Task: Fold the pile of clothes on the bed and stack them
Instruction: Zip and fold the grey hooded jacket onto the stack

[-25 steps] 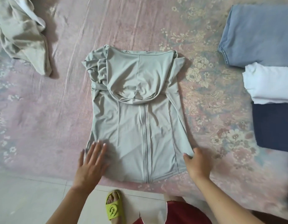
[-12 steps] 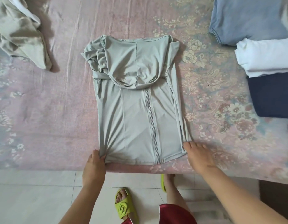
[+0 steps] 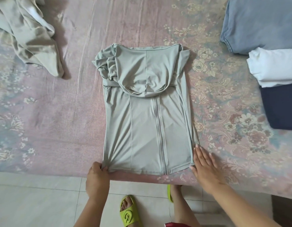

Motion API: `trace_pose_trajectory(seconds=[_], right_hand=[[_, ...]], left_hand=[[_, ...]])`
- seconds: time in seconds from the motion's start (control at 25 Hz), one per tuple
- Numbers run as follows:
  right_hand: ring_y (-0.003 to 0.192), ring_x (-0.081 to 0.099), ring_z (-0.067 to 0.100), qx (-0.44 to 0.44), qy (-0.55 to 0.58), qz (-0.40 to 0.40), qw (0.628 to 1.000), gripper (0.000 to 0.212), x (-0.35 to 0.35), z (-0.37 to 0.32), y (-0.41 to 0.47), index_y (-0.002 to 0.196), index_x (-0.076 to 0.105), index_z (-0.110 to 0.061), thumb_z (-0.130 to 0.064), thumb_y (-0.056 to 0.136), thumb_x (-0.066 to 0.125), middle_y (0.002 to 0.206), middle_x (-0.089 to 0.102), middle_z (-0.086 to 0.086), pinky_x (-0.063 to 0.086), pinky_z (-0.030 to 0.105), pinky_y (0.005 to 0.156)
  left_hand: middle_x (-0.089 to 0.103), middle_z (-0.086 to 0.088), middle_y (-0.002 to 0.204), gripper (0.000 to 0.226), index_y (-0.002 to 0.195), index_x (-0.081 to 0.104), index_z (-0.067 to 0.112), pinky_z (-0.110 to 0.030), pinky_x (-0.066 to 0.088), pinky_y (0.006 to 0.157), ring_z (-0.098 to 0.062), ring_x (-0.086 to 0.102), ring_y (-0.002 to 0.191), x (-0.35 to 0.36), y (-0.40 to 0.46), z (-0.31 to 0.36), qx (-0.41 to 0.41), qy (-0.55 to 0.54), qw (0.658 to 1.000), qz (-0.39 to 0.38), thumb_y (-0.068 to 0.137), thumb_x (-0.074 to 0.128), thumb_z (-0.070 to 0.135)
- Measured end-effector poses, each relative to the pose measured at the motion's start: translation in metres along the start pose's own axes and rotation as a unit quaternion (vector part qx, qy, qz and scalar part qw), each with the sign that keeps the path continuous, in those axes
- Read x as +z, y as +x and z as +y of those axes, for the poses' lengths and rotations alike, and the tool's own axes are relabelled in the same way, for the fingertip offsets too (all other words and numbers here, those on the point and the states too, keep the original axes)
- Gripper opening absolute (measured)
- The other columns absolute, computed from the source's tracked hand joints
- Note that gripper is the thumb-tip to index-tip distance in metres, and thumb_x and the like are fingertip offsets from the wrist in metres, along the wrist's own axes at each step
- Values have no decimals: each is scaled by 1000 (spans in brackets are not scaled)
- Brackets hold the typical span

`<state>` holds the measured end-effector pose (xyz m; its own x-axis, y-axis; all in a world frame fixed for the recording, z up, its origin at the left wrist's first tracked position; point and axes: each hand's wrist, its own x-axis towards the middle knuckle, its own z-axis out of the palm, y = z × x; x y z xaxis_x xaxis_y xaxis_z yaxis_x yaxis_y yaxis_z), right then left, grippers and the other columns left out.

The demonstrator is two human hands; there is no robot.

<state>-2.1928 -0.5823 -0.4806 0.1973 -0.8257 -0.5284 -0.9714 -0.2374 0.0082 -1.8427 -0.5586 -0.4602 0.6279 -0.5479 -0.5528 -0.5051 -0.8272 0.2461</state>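
Note:
A pale grey-green zip hoodie (image 3: 147, 125) lies flat on the bed, sleeves folded in and hood laid down over the chest. My left hand (image 3: 97, 177) pinches its bottom left hem corner, and the cloth pulls into creases there. My right hand (image 3: 206, 166) lies flat with straight fingers on the bedsheet, touching the bottom right edge of the hoodie. Folded clothes sit at the right: a light blue denim piece (image 3: 260, 22), a white one (image 3: 274, 68) and a dark navy one (image 3: 281, 107).
A crumpled beige garment (image 3: 29, 33) lies at the top left on the pink floral bedsheet (image 3: 48, 112). The bed's near edge runs just below my hands. Below it is pale tiled floor (image 3: 35, 202) and my feet in lime green slippers (image 3: 129, 213).
My left hand went from lying flat on the hem to pinching the bottom left corner. My right hand's fingers straightened out flat beside the right edge. The camera view shifted slightly.

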Motion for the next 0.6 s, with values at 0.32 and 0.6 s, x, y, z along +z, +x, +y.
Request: trace_pose_trajectory(seconds=[0.32,0.6], right_hand=[[143,16,26,-64,-1,22,998,69,1,-10,12,150,10,-6,-52,99,10,158,10,11,11,43,114],[146,6,24,-118,19,109,987,65,-37,-42,28,150,6,-5,-46,101,1,151,32,14,9,47,116]], left_hand=[[12,-14,157,61,150,18,14,-53,11,113,-30,3,147,58,11,4,484,299,822,1,100,15,47],[69,-10,113,52,120,45,14,-36,57,74,-23,68,97,3,21,31,565,309,763,-62,73,43,36]])
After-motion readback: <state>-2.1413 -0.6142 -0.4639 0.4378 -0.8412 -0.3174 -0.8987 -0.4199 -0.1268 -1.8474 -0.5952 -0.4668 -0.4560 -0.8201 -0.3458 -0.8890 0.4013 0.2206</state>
